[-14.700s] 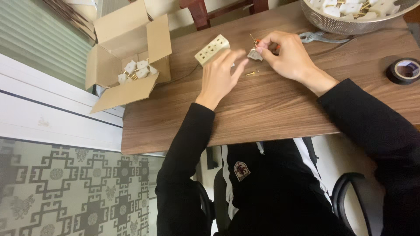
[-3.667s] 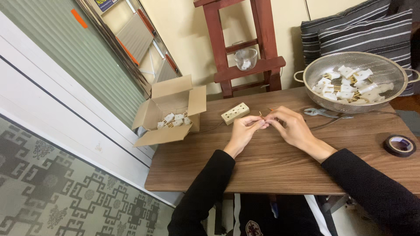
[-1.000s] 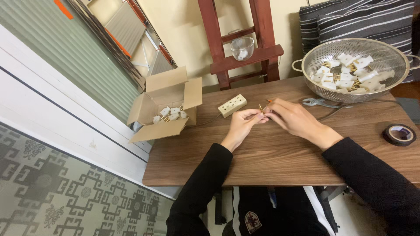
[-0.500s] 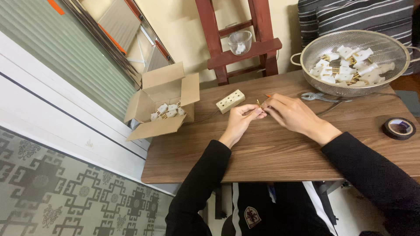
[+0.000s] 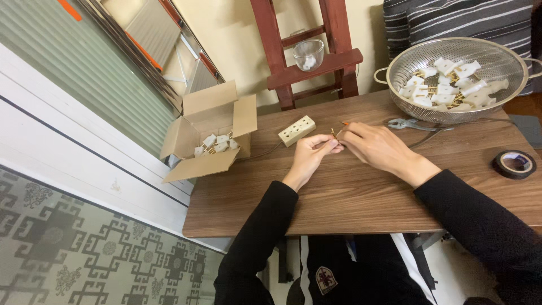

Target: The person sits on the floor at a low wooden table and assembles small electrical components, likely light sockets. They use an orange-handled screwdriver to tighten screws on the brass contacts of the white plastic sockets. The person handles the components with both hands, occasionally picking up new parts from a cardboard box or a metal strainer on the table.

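On the table point(image 5: 350, 197), 2 hands meet: left hand point(image 5: 312, 153) and right hand point(image 5: 374, 148) each pinch 1 thin wire point(image 5: 337, 133) between closed fingertips. Beyond lie 1 socket point(image 5: 297, 130), 1 tape roll point(image 5: 514, 164), 1 box point(image 5: 212, 127), 1 colander point(image 5: 451, 76).

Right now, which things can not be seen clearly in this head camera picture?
- Small thin part pinched between left hand and right hand: too small, fingers cover it.
- Round metal colander: right rim cut by the picture edge.
- Open cardboard box: its walls hide most white pieces inside.
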